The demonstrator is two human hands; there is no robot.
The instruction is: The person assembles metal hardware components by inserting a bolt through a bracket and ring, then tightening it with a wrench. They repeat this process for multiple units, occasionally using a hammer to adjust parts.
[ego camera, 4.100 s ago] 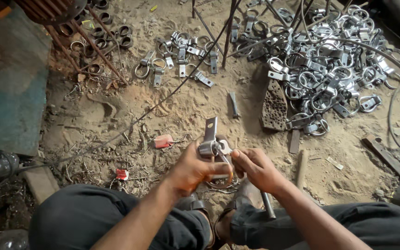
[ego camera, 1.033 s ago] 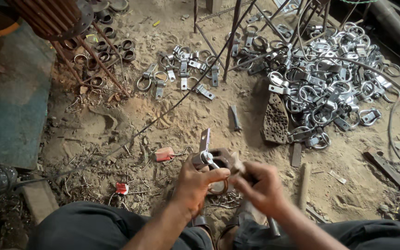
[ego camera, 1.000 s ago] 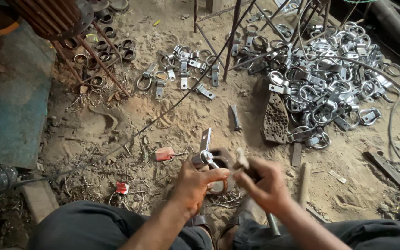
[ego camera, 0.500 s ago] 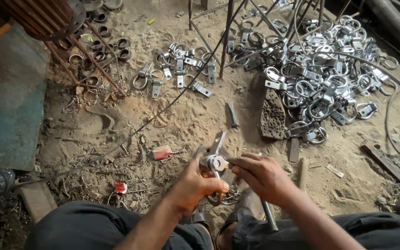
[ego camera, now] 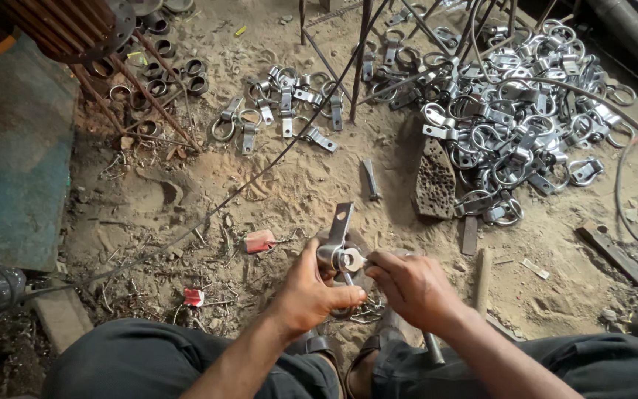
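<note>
Hands close together: left hand (ego camera: 310, 292) grips metal clamp (ego camera: 336, 247), right hand (ego camera: 411, 284) pinches its end.

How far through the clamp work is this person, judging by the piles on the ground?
Done, apparently: a large heap of shiny ring clamps lies at upper right. In hand: the left hand grips one metal clamp piece while the right hand works at its end. Possibly left: a smaller cluster of clamp pieces and dark rings at upper left; their state is unclear.
</note>
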